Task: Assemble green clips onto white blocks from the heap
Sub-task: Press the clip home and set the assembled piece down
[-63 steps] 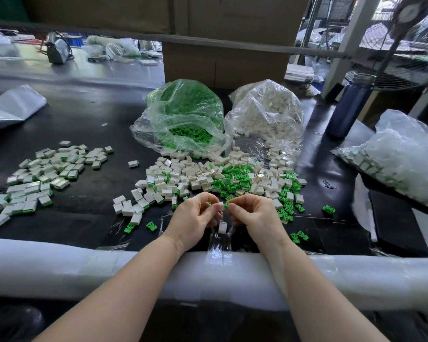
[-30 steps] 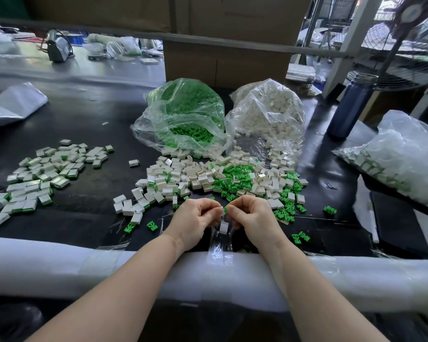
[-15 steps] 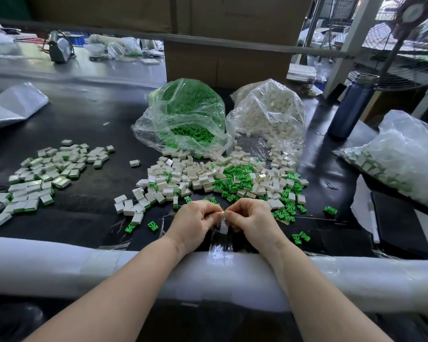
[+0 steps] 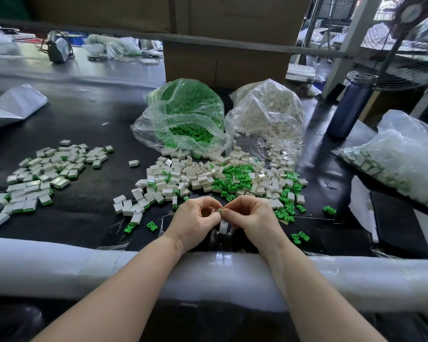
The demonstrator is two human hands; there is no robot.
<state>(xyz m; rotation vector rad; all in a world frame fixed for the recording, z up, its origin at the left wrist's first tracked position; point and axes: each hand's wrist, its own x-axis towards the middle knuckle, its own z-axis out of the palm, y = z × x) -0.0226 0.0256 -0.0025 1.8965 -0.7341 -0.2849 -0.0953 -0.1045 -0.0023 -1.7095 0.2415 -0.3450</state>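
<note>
- Both hands sit slightly lower and nearer the padded edge (image 4: 59, 267) than two seconds ago; the pinch between them has stayed closed.
- Left hand (image 4: 195, 222): fingers curled, thumb and forefinger pinching a small green clip (image 4: 220, 210) at its left side.
- Right hand (image 4: 251, 218): fingers curled too, its fingertips meeting the same clip from the right, so both hands are clamped on it.
- Whether a white block lies hidden inside either fist cannot be told.
- One white block (image 4: 224, 227) stands on the black table (image 4: 84, 119) just below the pinch, between the two hands.
- Heap (image 4: 220, 180) of loose white blocks and green clips lies just beyond the hands.
- Stray clips lie left of the left wrist and right of the right wrist.
- Finished pile (image 4: 42, 174), white with green edges, lies well to the left.
- Green bag (image 4: 183, 114) and white bag (image 4: 269, 112) sit side by side behind the heap.
- Blue bottle (image 4: 349, 104) stands at the right; a third bag (image 4: 400, 154) lies beside it.
</note>
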